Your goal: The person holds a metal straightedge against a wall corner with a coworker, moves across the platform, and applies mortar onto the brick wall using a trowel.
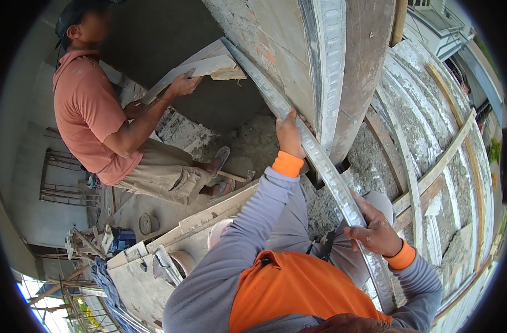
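Note:
A long grey metal bar (329, 172), smeared with mortar, runs slantwise from the upper middle down to the lower right, in front of my body. My left hand (290, 133) is closed around its middle, close to the base of a concrete column. Lower down, my right hand (377, 228) grips the same bar, with one finger stretched along it and the others curled. A second metal strip (332, 61) with a row of dents stands upright against the column (281, 50), beside a wooden plank (364, 72).
At left a co-worker (101, 105) in a salmon shirt holds pale boards (206, 65). A hammer-like tool (250, 175) lies near their feet. A board-topped platform (153, 277) stands lower left, with a blue container (122, 238) beyond. Mortar-covered curved ledges with wooden strips (434, 161) lie at right.

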The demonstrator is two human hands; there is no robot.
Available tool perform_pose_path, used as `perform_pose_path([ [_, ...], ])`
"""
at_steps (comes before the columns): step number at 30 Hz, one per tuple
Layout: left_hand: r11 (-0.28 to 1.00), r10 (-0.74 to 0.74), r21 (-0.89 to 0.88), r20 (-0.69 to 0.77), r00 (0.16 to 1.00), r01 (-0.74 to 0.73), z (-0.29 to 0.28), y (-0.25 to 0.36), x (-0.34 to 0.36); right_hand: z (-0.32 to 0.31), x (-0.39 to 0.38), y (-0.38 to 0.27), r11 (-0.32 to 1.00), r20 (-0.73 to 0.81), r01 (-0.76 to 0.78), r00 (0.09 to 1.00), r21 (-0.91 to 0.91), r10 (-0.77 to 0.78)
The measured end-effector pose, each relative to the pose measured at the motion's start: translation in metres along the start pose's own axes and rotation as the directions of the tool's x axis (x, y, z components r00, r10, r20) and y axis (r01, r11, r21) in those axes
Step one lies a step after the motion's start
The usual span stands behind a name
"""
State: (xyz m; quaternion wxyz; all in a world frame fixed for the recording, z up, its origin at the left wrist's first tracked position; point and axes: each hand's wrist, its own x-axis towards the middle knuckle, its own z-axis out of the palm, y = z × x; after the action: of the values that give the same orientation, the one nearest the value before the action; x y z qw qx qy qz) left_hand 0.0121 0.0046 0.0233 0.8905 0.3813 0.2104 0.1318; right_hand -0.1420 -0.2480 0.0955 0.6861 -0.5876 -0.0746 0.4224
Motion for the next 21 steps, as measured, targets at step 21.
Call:
perform_pose_path([
  [21,0.999,0.040,0.021,0.018,0.999,-0.041,0.0042,0.0018,-0.0036,-0.0013,-0.0010,-0.0051,1.000,-0.001,-0.017,1.000,-0.012,0.017],
])
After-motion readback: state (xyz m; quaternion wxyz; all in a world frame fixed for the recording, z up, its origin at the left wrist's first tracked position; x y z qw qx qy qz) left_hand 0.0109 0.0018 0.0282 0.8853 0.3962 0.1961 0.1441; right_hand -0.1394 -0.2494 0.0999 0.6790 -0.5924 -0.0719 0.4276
